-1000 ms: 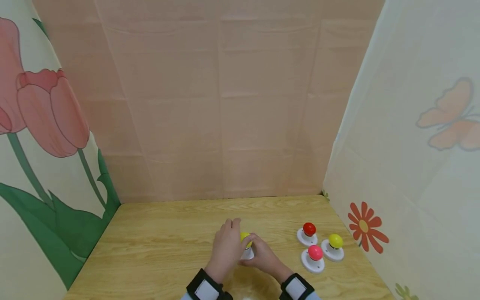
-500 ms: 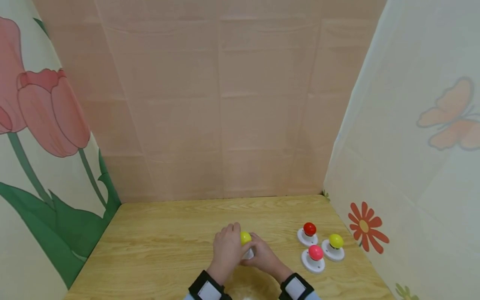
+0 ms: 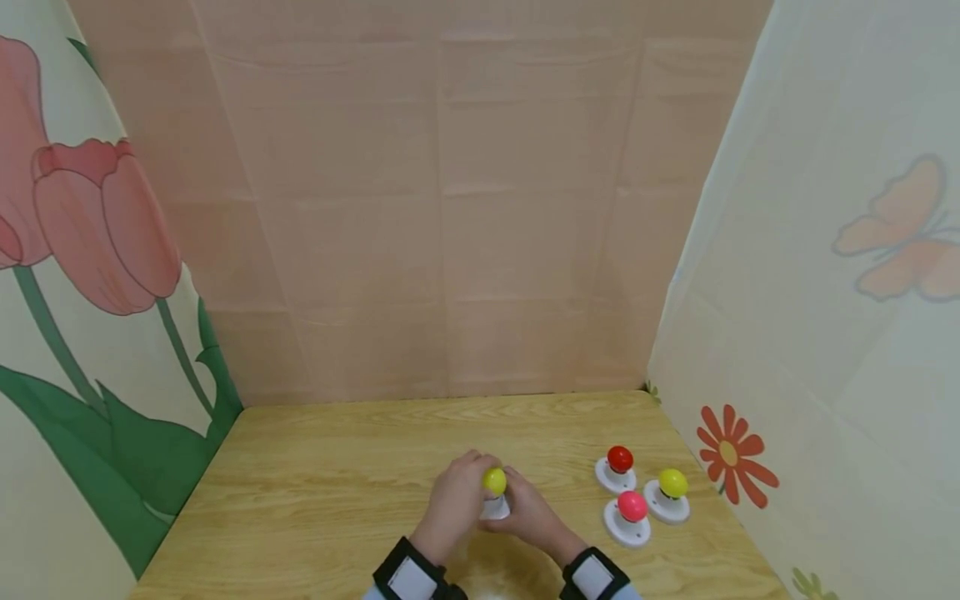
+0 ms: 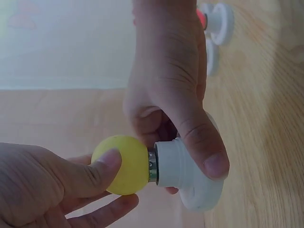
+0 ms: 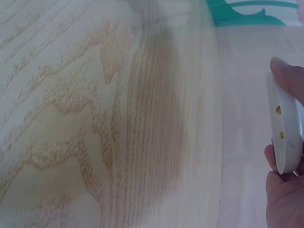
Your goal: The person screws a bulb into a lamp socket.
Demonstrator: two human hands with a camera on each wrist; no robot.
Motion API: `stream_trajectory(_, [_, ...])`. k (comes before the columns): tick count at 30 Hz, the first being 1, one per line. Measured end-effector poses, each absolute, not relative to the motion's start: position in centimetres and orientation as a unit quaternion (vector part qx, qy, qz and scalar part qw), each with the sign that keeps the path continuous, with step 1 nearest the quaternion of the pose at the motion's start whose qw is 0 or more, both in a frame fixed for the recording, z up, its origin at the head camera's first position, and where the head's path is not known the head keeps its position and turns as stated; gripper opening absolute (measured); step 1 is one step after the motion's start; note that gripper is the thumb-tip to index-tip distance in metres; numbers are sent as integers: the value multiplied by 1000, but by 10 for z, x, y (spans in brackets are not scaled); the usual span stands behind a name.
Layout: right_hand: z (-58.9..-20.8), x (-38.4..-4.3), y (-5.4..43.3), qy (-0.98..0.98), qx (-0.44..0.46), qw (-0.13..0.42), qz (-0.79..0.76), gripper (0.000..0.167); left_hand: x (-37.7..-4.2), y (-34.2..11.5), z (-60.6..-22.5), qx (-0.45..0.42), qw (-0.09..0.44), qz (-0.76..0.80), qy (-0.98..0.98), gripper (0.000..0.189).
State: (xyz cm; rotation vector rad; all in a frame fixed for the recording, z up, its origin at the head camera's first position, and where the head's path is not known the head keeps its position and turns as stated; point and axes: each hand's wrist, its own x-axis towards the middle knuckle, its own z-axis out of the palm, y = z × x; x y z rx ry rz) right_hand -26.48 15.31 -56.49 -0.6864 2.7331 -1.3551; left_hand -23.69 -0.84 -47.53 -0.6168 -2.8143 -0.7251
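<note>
A yellow light bulb (image 4: 127, 164) sits with its metal screw base partly in a white lamp socket (image 4: 173, 164). My left hand (image 3: 452, 497) pinches the bulb between thumb and fingers. The right hand (image 3: 525, 511) grips the socket's round base from the other side, its thumb lying across the base in the left wrist view. Bulb and socket are held up off the table, in front of me. In the right wrist view, the underside of the socket base (image 5: 284, 126) shows brass-coloured screws, with part of the right hand around it; the bulb is hidden there.
To the right on the wooden table (image 3: 337, 483) stand three white sockets with bulbs: a red bulb (image 3: 620, 458), a yellow bulb (image 3: 673, 482) and a pink bulb (image 3: 632, 505). A beige sheet (image 3: 442, 208) hangs behind, and printed sheets flank the table.
The left hand's raised fingers have come down and turned over the yellow bulb, so more of it shows. My right hand stays in place on the socket.
</note>
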Motion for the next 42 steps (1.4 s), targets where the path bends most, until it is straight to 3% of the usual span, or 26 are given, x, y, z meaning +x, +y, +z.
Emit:
stream_trajectory(6, [-563, -265, 153, 877, -216, 13, -428, 78, -236, -9, -474, -211, 80, -241, -944, 39])
stream_trajectory(13, [-560, -266, 153, 876, -201, 33, -438, 72, -237, -10, -467, -188, 68, -280, -939, 66])
stream_trajectory(18, [-560, -267, 153, 877, -185, 51, -440, 73, -238, -8, -468, -144, 125, -243, -951, 61])
stream_trajectory(21, [-560, -267, 153, 875, -196, 42, -441, 72, -238, -5, -473, -129, 165, -180, -961, 69])
stream_trajectory(25, [-559, -266, 153, 867, -223, 23, -446, 71, -238, -2, -481, -123, 167, -130, -969, 77])
stream_trajectory(32, [-558, -263, 152, 866, -230, 13, -444, 71, -236, 0, -482, -120, 154, -154, -969, 66])
stream_trajectory(38, [-563, -263, 152, 869, -231, -8, -437, 74, -233, -3, -475, -169, 93, -235, -953, 38])
stream_trajectory(42, [-567, -263, 153, 872, -228, -8, -433, 81, -232, -5, -472, -192, 60, -273, -941, 37])
